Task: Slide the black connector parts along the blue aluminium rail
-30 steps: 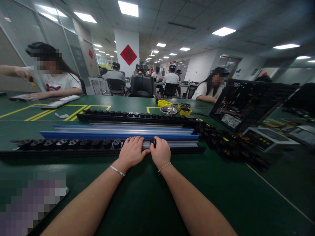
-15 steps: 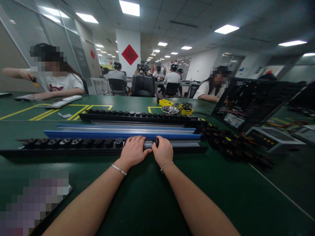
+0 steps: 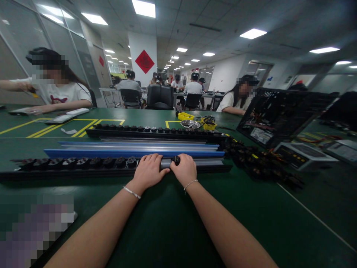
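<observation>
A long black socket strip (image 3: 111,173) lies crosswise in front of me, with a row of black socket modules (image 3: 108,162) along its left part. My left hand (image 3: 147,169) rests over the strip right of that row, fingers curled across it and thumb along the near side. Just beside it, my right hand (image 3: 184,169) is closed around a small black socket piece (image 3: 175,160) above the strip's channel. A bare grey stretch (image 3: 165,163) of the channel shows between the hands. What lies under my palms is hidden.
Blue-edged metal profiles (image 3: 134,152) and a second socket strip (image 3: 156,133) lie behind. A heap of black parts (image 3: 253,160), a power supply (image 3: 304,156) and an open computer case (image 3: 281,115) stand right. A metal bowl (image 3: 190,124) and yellow bins are farther back. Co-workers sit opposite.
The view has shifted slightly, so the table items sit a little farther left. More of the black piece shows in my right hand; both hands stay at the strip.
</observation>
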Motion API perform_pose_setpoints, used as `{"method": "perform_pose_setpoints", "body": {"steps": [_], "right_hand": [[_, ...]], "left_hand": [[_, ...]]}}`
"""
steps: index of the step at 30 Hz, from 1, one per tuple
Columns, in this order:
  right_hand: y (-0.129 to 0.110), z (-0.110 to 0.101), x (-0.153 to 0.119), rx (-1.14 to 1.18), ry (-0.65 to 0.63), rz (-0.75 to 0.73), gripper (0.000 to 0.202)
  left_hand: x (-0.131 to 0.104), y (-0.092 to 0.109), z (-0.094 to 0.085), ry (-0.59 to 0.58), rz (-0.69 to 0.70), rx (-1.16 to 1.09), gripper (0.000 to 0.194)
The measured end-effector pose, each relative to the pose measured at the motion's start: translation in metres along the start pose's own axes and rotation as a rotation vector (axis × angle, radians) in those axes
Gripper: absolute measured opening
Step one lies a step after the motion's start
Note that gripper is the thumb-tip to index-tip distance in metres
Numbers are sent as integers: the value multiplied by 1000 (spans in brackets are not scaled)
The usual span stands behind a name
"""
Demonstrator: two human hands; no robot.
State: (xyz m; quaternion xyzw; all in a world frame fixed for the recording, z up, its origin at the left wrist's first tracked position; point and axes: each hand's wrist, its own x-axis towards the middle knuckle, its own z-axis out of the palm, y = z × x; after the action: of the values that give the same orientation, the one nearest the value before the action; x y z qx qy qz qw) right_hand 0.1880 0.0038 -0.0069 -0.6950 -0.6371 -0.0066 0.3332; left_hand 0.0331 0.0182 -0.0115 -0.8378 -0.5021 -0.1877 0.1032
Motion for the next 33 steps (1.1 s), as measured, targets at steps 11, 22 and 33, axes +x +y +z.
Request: {"method": "perform_pose_setpoints", "body": {"steps": [11,22,33], "right_hand": [[9,1,-3,-19,26,-88,24],[11,0,-4,-66,10,-88,26],[17,-4,-4,-80,1,-64,27]], "left_hand": [[-1,0,0,29,3,-7,62],[-1,0,1,38,1,0,59],[-1,2,-2,30,0,8,62]]}}
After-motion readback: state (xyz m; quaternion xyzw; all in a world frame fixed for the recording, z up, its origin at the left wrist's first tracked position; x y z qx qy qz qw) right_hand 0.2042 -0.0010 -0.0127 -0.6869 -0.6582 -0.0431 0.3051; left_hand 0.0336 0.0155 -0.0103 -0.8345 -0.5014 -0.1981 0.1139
